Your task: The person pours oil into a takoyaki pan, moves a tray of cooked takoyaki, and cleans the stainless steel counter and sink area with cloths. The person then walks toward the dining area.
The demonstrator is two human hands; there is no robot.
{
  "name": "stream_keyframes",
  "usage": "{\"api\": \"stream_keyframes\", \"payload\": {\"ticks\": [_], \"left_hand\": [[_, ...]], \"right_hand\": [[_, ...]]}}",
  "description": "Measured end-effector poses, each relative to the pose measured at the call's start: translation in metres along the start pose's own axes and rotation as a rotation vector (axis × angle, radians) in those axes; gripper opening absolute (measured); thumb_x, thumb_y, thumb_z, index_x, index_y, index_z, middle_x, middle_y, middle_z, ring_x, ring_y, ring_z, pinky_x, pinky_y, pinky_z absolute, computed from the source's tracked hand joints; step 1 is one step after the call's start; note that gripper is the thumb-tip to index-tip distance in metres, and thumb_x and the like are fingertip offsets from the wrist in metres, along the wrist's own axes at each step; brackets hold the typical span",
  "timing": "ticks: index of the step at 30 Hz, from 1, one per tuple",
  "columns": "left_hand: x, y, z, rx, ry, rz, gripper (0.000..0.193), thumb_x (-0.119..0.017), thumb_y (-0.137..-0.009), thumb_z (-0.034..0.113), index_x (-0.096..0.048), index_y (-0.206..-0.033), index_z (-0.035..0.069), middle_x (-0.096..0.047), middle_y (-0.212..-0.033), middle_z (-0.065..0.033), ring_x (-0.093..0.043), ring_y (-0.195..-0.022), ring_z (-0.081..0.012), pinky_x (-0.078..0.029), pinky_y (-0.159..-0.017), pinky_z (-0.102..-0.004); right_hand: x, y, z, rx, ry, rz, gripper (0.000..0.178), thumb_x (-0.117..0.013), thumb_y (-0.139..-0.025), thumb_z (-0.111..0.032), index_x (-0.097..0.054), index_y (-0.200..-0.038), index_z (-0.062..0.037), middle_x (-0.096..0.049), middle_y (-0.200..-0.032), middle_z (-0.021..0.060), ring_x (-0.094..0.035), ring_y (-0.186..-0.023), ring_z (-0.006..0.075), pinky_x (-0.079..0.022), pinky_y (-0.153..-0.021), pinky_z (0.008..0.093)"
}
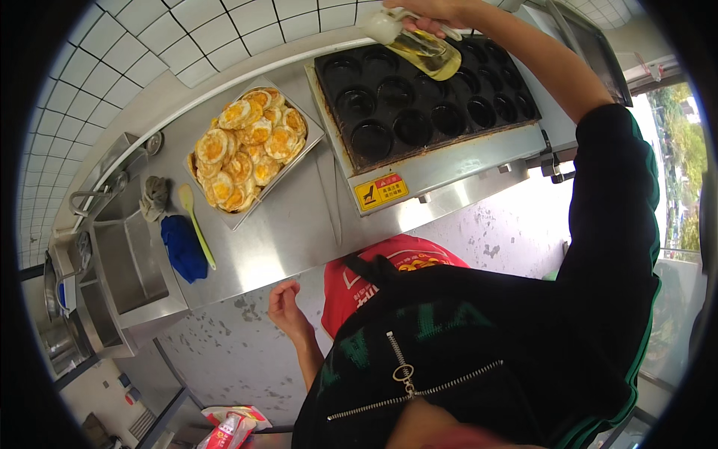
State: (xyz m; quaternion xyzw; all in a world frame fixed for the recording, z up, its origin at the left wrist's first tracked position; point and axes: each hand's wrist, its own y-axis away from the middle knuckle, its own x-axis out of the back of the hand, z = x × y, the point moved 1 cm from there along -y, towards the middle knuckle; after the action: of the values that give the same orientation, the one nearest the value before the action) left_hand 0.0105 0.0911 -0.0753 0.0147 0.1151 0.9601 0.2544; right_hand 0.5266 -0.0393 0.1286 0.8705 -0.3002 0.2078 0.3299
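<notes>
My right hand [425, 15] reaches to the far side, gripping a clear oil bottle [430, 57] by its handle. Yellow oil shows inside the bottle, which is tilted over a black griddle [430, 105] with several round moulds. Whether oil is running out cannot be made out. Low near my waist, my left hand [288, 308] is held with its fingers curled in and nothing visible in them. Left of the griddle, a metal tray [286, 169] is heaped with round fried egg patties [243, 146].
Thin metal rods [330, 198] lie between tray and griddle. Farther left are a green-handled spatula [197, 228], a blue cloth [184, 248], a grey cloth [154, 198] and a steel sink [131, 258]. A tiled wall [247, 34] backs the steel counter [250, 251]. A red apron [336, 295] hangs at my waist.
</notes>
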Motion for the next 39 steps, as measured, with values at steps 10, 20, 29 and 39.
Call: {"api": "stream_keyframes", "payload": {"ticks": [10, 20, 29, 39], "left_hand": [[0.04, -0.038, 0.007, 0.015, 0.014, -0.026, 0.01, -0.051, -0.083, 0.002, -0.06, -0.082, -0.001, -0.06, -0.078, -0.0061, -0.055, -0.073, -0.0123, -0.045, -0.071, -0.024], [0.057, -0.079, 0.009, 0.007, -0.001, -0.154, 0.01, -0.051, -0.084, 0.002, -0.06, -0.082, 0.0, -0.06, -0.079, -0.005, -0.054, -0.071, -0.0114, -0.044, -0.07, -0.0229], [0.082, -0.096, 0.014, 0.0, -0.031, -0.195, 0.01, -0.051, -0.082, 0.002, -0.06, -0.082, 0.0, -0.058, -0.077, -0.005, -0.053, -0.072, -0.0116, -0.043, -0.07, -0.0236], [0.095, -0.08, 0.009, -0.025, -0.028, -0.199, 0.01, -0.05, -0.083, 0.002, -0.06, -0.081, 0.0, -0.059, -0.076, -0.0049, -0.053, -0.072, -0.0115, -0.044, -0.07, -0.0233]], "right_hand": [[-0.053, -0.013, -0.038, -0.119, 0.132, -0.172, 0.043, -0.037, -0.088, -0.043, -0.052, -0.071, -0.0066, -0.04, -0.051, 0.0002, -0.033, -0.038, 0.0102, -0.027, -0.035, 0.0257], [-0.096, 0.021, -0.04, -0.107, 0.154, -0.095, 0.05, -0.044, -0.083, -0.051, -0.055, -0.068, -0.0046, -0.037, -0.049, -0.001, -0.029, -0.035, 0.01, -0.029, -0.033, 0.0239], [-0.101, -0.004, -0.032, -0.004, 0.269, -0.323, 0.039, -0.04, -0.086, -0.039, -0.053, -0.071, -0.0046, -0.041, -0.048, 0.0046, -0.037, -0.034, 0.015, -0.031, -0.031, 0.0314], [-0.089, 0.062, -0.006, -0.115, -0.105, -0.173, 0.043, -0.032, -0.089, -0.043, -0.05, -0.07, -0.0079, -0.044, -0.052, 0.0008, -0.034, -0.037, 0.0099, -0.028, -0.035, 0.0257]]}}
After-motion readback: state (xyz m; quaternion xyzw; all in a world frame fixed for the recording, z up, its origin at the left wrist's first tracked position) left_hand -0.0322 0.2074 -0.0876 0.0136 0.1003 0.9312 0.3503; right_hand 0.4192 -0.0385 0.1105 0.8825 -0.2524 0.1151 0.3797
